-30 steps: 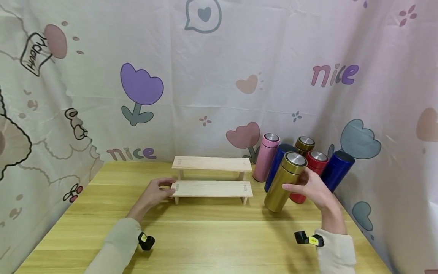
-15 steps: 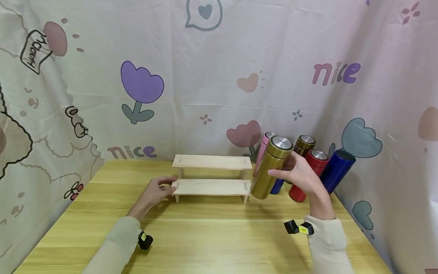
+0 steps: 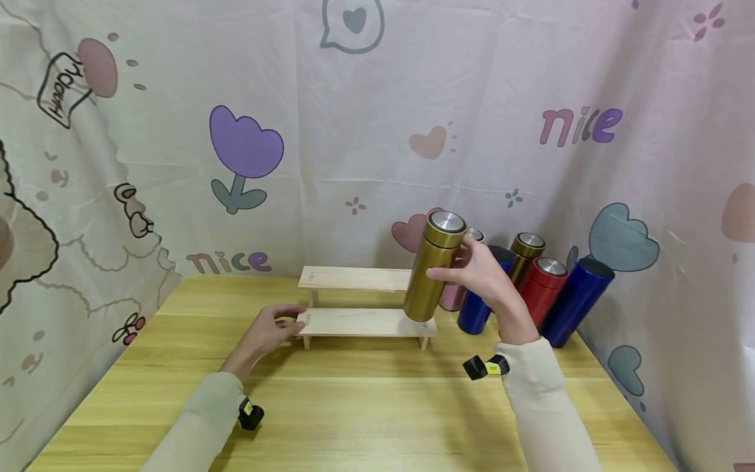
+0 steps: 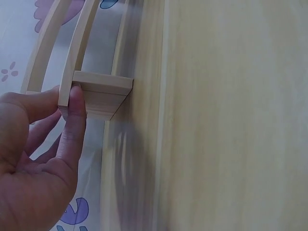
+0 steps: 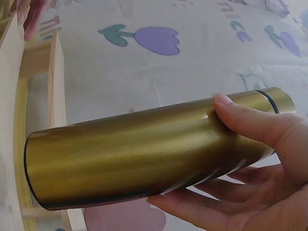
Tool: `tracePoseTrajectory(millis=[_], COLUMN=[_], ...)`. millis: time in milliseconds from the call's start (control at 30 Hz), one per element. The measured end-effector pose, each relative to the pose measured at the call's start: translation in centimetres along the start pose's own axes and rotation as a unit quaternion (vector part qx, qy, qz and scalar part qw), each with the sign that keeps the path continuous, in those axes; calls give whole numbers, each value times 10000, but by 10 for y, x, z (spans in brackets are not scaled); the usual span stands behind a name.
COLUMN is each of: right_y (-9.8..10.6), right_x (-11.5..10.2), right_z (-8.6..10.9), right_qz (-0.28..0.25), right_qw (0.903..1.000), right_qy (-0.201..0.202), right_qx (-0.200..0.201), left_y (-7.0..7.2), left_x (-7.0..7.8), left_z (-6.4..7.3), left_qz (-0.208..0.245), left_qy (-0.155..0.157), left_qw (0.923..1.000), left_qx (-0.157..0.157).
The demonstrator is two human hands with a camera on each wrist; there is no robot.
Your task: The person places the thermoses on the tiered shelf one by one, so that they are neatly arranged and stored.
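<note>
A gold thermos bottle (image 3: 430,269) with a silver-topped lid is gripped by my right hand (image 3: 486,278), slightly tilted, over the right end of a two-step wooden shelf. The right wrist view shows the thumb on one side of the bottle (image 5: 125,154) and the fingers on the other; its base appears above the lower step (image 3: 360,322), though contact cannot be told. At the shelf's left end my left hand (image 3: 268,334) pinches the lower step's edge between thumb and finger, seen closely in the left wrist view on the board (image 4: 72,62).
Right of the shelf stand a pink thermos (image 3: 452,296), a blue one (image 3: 474,311), a darker gold one (image 3: 525,252) and a red one (image 3: 539,288). Another blue thermos (image 3: 578,298) leans at the far right. A printed curtain (image 3: 354,131) hangs behind the wooden table (image 3: 354,406).
My right hand has carried the gold thermos leftward and up, from in front of the other bottles to over the shelf's right end. The left hand stays at the shelf's left end.
</note>
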State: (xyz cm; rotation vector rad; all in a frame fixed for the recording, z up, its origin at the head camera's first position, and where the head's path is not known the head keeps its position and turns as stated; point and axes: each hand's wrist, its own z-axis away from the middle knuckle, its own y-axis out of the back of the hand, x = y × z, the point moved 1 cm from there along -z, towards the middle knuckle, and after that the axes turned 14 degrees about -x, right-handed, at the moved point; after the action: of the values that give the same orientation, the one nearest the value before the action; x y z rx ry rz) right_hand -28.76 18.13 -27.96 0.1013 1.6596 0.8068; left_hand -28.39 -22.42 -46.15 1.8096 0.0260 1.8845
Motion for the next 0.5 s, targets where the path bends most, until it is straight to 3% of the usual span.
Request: tracePoseTrajectory(millis=[500], right_y=[-21], right_x=[-35], right_z=[-36], right_qz=[-463], right_qw=[9987], right_qy=[179], right_qx=[-74], left_y=[0], left_x=[3], left_z=[1], left_qz=[51], left_qy=[-22], left_qw=[10000], left_qx=[3])
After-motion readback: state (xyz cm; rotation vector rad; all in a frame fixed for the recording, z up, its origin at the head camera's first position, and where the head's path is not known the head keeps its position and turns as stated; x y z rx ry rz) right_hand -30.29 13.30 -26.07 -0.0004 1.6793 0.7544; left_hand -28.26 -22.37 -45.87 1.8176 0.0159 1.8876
